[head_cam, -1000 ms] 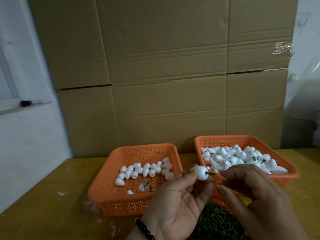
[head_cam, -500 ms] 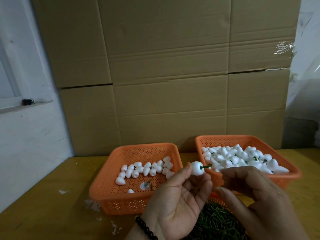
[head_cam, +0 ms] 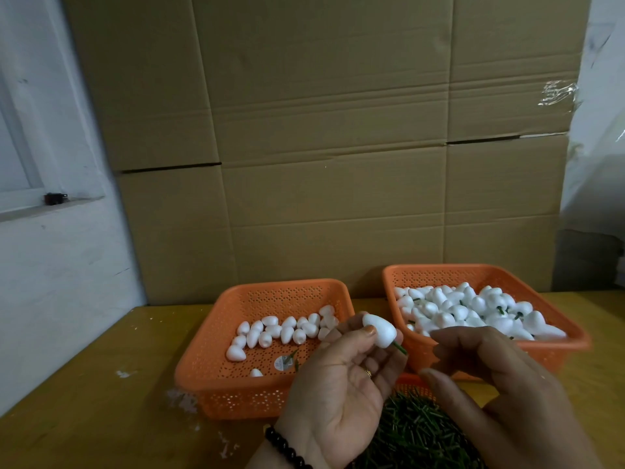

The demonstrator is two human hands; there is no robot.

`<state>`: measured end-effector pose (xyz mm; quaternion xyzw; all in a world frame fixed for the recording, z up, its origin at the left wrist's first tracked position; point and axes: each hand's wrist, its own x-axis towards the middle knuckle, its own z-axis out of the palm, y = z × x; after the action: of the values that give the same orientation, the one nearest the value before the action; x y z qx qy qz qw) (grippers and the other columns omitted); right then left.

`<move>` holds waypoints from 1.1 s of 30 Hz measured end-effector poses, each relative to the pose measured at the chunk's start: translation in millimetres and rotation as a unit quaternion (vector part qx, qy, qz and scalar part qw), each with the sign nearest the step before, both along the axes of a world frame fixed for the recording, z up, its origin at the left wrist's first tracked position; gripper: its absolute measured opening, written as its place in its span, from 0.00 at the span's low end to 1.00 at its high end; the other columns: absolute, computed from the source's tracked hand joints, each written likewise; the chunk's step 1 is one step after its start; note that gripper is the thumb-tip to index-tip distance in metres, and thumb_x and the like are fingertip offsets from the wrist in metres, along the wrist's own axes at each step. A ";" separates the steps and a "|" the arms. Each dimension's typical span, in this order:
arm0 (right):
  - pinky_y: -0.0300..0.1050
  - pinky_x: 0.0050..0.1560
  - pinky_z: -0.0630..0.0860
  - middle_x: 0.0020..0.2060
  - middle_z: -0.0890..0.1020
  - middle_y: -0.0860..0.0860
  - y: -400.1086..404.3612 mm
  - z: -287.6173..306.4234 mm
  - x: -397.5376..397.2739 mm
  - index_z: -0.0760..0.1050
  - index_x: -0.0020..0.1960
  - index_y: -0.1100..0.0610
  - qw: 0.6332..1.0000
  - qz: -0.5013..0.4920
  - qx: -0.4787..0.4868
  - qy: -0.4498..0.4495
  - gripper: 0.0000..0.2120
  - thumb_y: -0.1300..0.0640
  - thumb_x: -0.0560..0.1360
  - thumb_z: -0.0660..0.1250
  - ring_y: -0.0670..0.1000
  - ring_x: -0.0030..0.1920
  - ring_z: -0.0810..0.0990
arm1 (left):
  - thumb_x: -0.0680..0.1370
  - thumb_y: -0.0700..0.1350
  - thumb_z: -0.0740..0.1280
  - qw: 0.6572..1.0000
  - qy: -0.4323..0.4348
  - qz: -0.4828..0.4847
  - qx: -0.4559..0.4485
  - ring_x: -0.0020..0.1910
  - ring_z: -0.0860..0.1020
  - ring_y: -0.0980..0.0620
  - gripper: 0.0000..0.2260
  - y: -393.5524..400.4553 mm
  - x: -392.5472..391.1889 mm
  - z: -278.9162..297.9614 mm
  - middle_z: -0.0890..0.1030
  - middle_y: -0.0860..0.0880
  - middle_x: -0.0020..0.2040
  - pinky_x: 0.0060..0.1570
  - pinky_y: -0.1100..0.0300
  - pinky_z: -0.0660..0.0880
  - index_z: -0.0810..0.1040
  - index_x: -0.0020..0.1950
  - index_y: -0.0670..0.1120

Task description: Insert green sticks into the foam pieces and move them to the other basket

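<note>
Left orange basket (head_cam: 216, 384) holds a few plain foam pieces (head_cam: 284, 331); right orange basket (head_cam: 571, 343) is heaped with stick-fitted ones. Loose green sticks (head_cam: 416, 431) fill a third tray below. Left hand (head_cam: 341, 387) pinches a foam piece (head_cam: 379, 331) at its fingertips, stick (head_cam: 400, 349) angled down-right. Right hand (head_cam: 500, 384) just beside, fingers curled, apparently empty.

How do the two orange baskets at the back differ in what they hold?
The left basket holds a sparse, loose row of plain foam pieces; the right basket is heaped with them. Green stems poke out of the right basket's pile, while the left basket's pieces show none. Both are perforated orange plastic on the same table.
</note>
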<state>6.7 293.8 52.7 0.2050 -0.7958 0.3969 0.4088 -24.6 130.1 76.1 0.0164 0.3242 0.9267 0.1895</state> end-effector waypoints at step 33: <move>0.25 0.38 0.72 0.43 0.80 0.38 2.6 -2.4 -0.7 0.73 0.54 0.39 0.999 -0.020 0.027 0.004 0.19 0.51 0.66 0.73 0.36 0.44 0.81 | 0.69 0.24 0.67 0.985 0.086 0.087 -0.124 0.36 0.82 0.52 0.21 8.0 0.1 -10.2 0.83 0.44 0.44 0.34 0.60 0.78 0.77 0.57 0.41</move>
<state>6.0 296.4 50.3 0.2018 -0.8082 0.3666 0.4142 -24.5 138.1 65.9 0.0439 0.4518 0.8874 0.0801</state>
